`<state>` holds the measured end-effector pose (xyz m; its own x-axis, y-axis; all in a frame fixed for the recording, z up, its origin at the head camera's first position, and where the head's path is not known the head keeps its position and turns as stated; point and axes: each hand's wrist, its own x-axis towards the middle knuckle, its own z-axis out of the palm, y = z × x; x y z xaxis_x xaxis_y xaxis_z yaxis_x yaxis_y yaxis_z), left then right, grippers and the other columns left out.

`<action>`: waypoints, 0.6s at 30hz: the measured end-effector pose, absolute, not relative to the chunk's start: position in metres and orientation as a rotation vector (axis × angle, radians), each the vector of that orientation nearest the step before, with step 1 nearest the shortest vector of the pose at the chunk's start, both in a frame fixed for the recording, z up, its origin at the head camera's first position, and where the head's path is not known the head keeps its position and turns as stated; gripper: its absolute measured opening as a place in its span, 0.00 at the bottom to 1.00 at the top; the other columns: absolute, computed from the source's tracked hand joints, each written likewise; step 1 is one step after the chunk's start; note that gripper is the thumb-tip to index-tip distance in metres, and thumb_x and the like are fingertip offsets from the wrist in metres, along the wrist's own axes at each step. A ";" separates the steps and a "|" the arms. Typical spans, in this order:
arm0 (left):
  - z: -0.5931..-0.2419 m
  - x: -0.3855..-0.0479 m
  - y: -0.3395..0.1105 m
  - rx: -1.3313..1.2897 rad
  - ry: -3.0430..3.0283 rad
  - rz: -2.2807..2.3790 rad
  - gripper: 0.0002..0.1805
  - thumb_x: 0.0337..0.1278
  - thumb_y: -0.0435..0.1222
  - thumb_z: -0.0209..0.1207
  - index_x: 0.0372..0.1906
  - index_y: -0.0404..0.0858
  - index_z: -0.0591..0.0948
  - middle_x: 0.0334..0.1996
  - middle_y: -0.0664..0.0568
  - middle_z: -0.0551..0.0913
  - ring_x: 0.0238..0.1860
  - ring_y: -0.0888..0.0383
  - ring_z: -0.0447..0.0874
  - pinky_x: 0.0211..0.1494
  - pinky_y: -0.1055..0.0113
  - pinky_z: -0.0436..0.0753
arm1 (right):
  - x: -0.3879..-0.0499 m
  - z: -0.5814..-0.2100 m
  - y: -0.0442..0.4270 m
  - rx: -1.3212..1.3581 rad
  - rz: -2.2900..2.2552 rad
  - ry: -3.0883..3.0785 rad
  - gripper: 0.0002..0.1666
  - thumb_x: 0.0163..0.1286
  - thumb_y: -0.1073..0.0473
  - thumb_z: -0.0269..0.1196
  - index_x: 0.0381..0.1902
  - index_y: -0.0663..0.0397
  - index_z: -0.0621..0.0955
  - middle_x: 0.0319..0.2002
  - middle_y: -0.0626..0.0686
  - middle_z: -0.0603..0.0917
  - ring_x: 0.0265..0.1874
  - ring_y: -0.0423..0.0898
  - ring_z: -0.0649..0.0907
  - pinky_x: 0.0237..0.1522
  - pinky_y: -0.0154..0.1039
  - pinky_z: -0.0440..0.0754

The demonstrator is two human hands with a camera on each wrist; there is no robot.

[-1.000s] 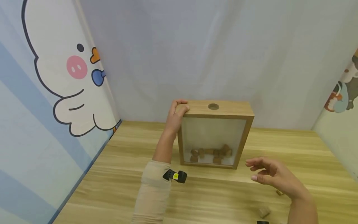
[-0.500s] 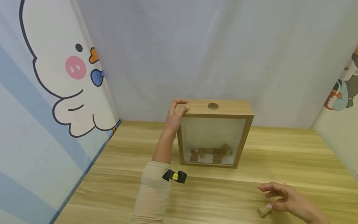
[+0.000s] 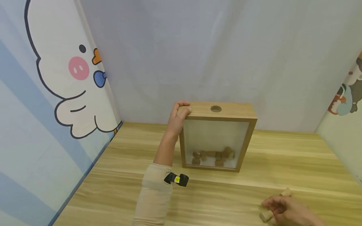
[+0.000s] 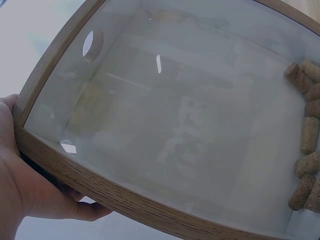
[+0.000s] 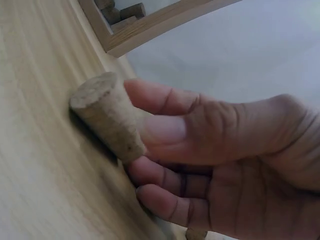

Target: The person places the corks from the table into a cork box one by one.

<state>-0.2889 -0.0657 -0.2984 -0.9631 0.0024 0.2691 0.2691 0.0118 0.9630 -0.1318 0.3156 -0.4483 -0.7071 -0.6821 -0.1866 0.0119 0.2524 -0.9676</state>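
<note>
My left hand [image 3: 176,121] grips the upper left corner of an upright wooden shadow box [image 3: 222,110] with a clear front and a round hole in its top. In the left wrist view the thumb and fingers lie around the frame's corner [image 4: 22,125]. Several corks [image 4: 310,135] lie along the bottom inside the box. Low at the right, my right hand [image 3: 291,213] pinches a tapered cork [image 5: 107,117] with thumb and fingers, close to the tabletop. A second cork [image 3: 286,192] lies just beyond that hand, partly covered by it.
The box stands on a wood-grain table [image 3: 135,150] near a pale curtain [image 3: 215,56] at the back. Side walls bear cartoon prints, including a white bird [image 3: 62,69] at the left. A black strap-mounted device [image 3: 177,179] sits on the left sleeve.
My right hand has come down and toward me from beside the box to the corks, and its fingers have closed on one. The left hand stays on the box.
</note>
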 end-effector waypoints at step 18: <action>-0.298 -0.286 -0.067 -0.320 -2.106 -2.088 0.14 0.59 0.39 0.51 0.50 0.43 0.71 0.59 0.48 0.65 0.55 0.51 0.62 0.56 0.53 0.61 | -0.139 -0.439 0.294 -0.595 -1.463 2.124 0.11 0.61 0.69 0.59 0.41 0.72 0.74 0.36 0.55 0.77 0.33 0.44 0.76 0.35 0.35 0.75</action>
<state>-0.2864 -0.0670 -0.2977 -0.9646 0.0398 0.2608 0.2612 0.0036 0.9653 -0.1393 0.2938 -0.4389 -0.7848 -0.6019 -0.1478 -0.0765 0.3307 -0.9406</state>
